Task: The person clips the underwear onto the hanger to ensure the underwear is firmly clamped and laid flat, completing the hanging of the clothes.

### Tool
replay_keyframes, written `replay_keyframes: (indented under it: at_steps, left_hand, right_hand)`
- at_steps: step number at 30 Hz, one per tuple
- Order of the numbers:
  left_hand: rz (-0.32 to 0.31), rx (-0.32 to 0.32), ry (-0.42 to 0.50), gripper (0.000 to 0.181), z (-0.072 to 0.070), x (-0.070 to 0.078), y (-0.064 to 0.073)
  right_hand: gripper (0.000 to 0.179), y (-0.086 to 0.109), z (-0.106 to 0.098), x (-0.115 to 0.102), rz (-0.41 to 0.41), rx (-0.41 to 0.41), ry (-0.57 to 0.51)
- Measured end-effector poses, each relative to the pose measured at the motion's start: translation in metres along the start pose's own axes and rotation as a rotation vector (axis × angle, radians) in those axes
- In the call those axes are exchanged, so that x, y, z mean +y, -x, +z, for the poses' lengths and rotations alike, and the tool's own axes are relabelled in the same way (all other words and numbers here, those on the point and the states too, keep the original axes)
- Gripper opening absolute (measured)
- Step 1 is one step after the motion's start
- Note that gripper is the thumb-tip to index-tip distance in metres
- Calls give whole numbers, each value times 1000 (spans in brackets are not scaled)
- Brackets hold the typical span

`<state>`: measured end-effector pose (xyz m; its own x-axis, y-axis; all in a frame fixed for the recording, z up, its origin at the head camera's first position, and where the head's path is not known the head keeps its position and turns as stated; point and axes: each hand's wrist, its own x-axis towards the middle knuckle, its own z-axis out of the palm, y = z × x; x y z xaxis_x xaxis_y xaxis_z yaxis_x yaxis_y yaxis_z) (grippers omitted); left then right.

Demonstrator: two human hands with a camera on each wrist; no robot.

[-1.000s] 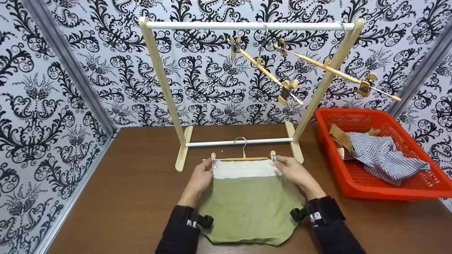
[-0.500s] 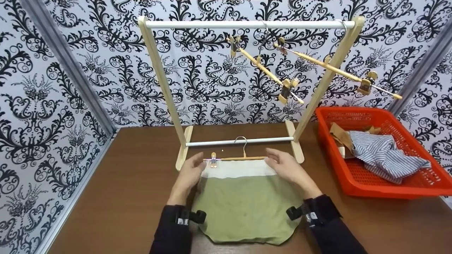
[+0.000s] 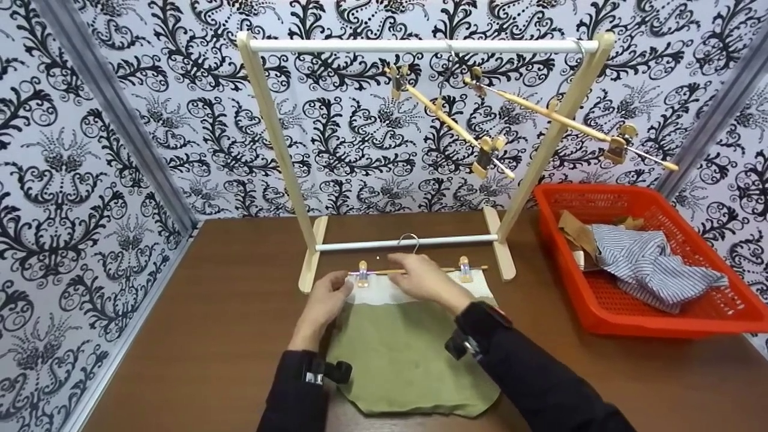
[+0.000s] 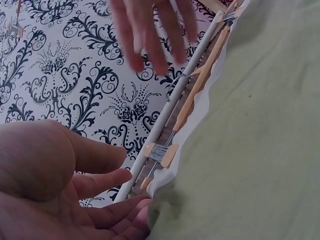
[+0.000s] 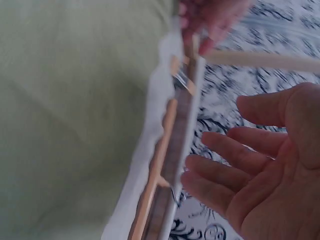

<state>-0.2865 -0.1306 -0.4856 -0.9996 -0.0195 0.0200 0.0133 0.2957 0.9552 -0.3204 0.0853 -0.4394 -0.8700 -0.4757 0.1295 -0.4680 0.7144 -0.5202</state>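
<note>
An olive-green, skirt-like garment with a white top band lies flat on the table. Along that band runs a clip hanger, its left clip and right clip both on the white cloth. My left hand is beside the left clip, thumb apart from the fingers, fingertips at the garment's upper left corner. Over the middle of the hanger hovers my right hand, its fingers loosely spread below the hook in the right wrist view, with nothing between them.
A wooden rack with white rods stands behind the garment. Two more clip hangers, one nearer the middle and one at the right post, hang from its top rod. An orange basket at the right holds a striped cloth.
My right hand has left the right clip and moved left to the hanger's middle. My left hand has let go of the left clip and shifted slightly left. The garment stays put.
</note>
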Motion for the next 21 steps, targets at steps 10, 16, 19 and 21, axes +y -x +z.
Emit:
replay_keyframes:
  at_steps: [10,16,19,21]
  left_hand:
    - [-27,-17,26,40,2,2,0]
    - [-24,-15,38,41,4,3,0]
    - [-22,-15,43,40,4,2,0]
    - [-24,-18,50,40,4,2,0]
  right_hand:
    - [42,-19,19,-14,-70,40,128]
    - [43,-26,33,-13,-28,38,163]
    - [37,-27,40,-13,4,32,212]
    - [34,-27,45,-13,21,32,246]
